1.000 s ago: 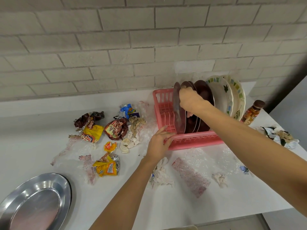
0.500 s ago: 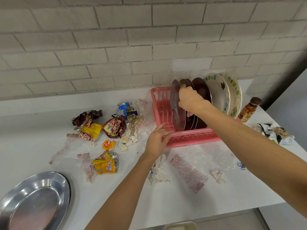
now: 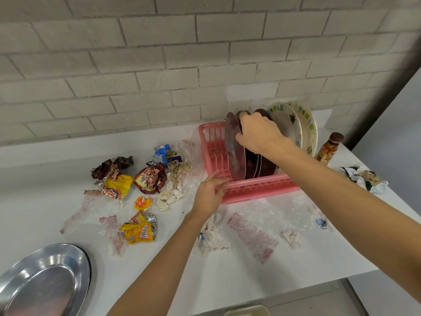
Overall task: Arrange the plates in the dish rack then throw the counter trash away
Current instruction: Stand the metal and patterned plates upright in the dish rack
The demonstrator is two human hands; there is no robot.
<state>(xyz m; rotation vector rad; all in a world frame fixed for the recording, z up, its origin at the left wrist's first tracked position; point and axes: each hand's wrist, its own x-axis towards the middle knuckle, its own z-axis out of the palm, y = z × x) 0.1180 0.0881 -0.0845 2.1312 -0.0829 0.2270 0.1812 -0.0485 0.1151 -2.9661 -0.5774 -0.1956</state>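
A pink dish rack stands on the white counter against the brick wall. Upright in it are dark brown plates and two patterned white plates. My right hand grips the top edge of a metal plate standing at the front of the row. My left hand rests with straight fingers on the rack's front left corner. Crumpled snack wrappers, tissues and plastic film lie scattered over the counter. An oval steel platter lies flat at the lower left.
A small brown bottle stands right of the rack. More crumpled wrappers lie at the far right near the counter's edge. The counter's front edge runs along the bottom right, with a pale container's rim just below it.
The view has shifted slightly. My right hand still holds the metal plate in the rack, now a little more upright. My left hand stays at the rack's corner.
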